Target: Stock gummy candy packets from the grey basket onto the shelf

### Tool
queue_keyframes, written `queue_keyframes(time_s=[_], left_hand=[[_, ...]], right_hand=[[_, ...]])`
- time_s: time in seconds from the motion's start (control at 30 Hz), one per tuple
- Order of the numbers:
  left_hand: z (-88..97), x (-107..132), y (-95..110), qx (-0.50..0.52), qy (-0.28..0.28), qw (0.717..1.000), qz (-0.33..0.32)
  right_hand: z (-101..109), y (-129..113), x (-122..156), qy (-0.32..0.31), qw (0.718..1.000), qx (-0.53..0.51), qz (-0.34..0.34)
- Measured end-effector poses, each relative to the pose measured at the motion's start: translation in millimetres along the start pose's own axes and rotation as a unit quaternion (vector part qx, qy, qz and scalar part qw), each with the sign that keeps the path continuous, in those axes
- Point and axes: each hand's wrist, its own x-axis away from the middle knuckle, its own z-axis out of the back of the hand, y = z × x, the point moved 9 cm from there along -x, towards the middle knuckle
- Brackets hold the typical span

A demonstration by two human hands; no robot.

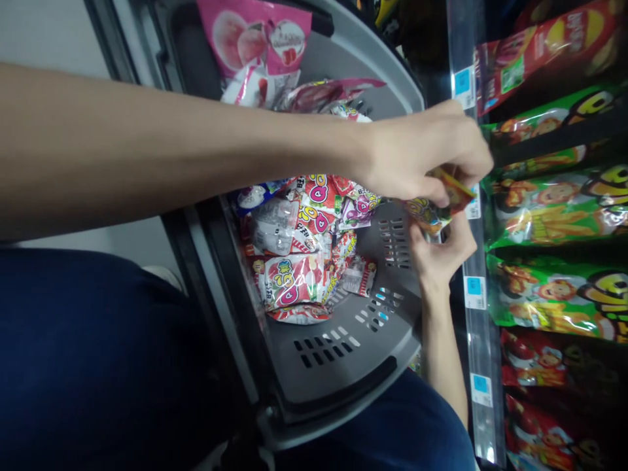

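Note:
My left hand (pixel 426 150) reaches in from the left, over the grey shopping basket (pixel 338 379), its fingers closed on a small, shiny yellow-and-red snack packet (pixel 429 212). From below, my right hand (pixel 444 255) grips the same packet with thumb and fingers. Both hands are at the basket's right rim, beside the shelf. Inside the basket lies a pile of small candy bags (pixel 294 278), mostly red and white with "QQ" lettering. A pink bag with peach pictures (pixel 255 36) stands at the basket's far end. My left forearm hides part of the pile.
On the right, a shelf edge (pixel 483 353) carries several price tags. Behind it hang green snack bags (pixel 559 209), with red ones (pixel 544 360) below and a red chip bag (pixel 549 52) above. My blue-clothed legs (pixel 98 353) are close to the basket.

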Motion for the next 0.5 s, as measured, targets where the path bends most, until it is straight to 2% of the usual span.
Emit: queue_keyframes(time_s=[0.07, 0.17, 0.23, 0.3, 0.37, 0.43, 0.47, 0.5], left_hand=[[3.9, 0.3, -5.5, 0.006, 0.020, 0.999, 0.036], [4.0, 2.1, -18.5, 0.027, 0.042, 0.995, 0.087], [3.0, 5.1, -29.9, 0.080, 0.073, 0.986, 0.124], [-3.1, 9.2, -43.3, 0.155, 0.089, 0.968, 0.178], [-12.7, 13.7, -56.3, 0.228, 0.086, 0.937, 0.250], [-20.4, 17.4, -64.8, 0.280, 0.082, 0.901, 0.321], [-24.0, 17.7, -65.7, 0.284, 0.067, 0.892, 0.346], [-29.1, 15.3, -62.0, 0.260, 0.023, 0.900, 0.349]], right_hand=[[-22.7, 5.0, 5.5, -0.082, 0.988, -0.110, -0.073], [-50.8, 5.2, 19.5, -0.175, 0.921, -0.300, -0.173], [-55.3, 5.9, 24.1, -0.186, 0.881, -0.374, -0.222], [-52.5, 6.3, 22.4, -0.178, 0.861, -0.412, -0.240], [-46.9, 4.3, 16.0, -0.167, 0.866, -0.418, -0.220], [-40.4, 0.9, 8.7, -0.149, 0.897, -0.378, -0.173], [-37.7, -1.5, 5.9, -0.138, 0.917, -0.345, -0.146], [-35.8, -4.5, 3.9, -0.128, 0.935, -0.309, -0.117]])
